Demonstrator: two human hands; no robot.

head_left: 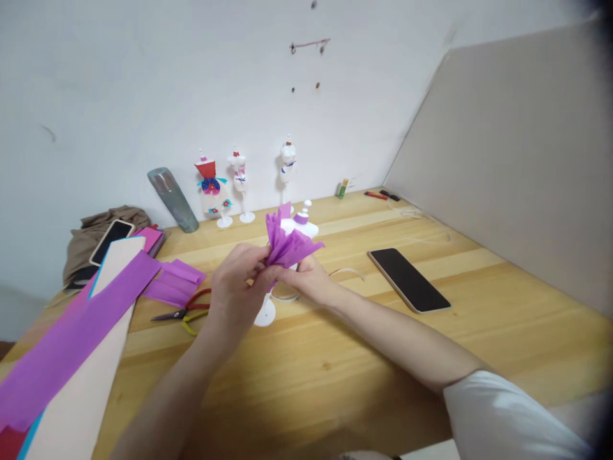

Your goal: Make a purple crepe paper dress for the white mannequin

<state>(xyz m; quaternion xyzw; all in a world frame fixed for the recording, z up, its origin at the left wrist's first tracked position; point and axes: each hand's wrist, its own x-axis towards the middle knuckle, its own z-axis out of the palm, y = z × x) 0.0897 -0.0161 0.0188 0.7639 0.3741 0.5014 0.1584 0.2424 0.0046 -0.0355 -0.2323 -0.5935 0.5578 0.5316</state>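
Observation:
A gathered piece of purple crepe paper (pixel 293 248) fans out against a small white dress-form mannequin (pixel 302 226) with a purple band at its neck. My left hand (pixel 242 281) pinches the paper from the left, its fingers closed. From the right, my right hand (pixel 309 278) is closed on the paper's lower part, at the mannequin's waist. The hands hide most of the body; the round white base (pixel 265 311) shows below. Left of my left hand lie scissors (pixel 184 312) with one red and one yellow handle loop.
Purple, white and blue paper strips (pixel 81 332) cover the table's left side, near a cloth and a phone (pixel 112 241). A bottle (pixel 173 199) and several dressed mannequins (pixel 211 185) stand by the wall. Another phone (pixel 409 280) lies right; a glue stick (pixel 343 188) stands behind.

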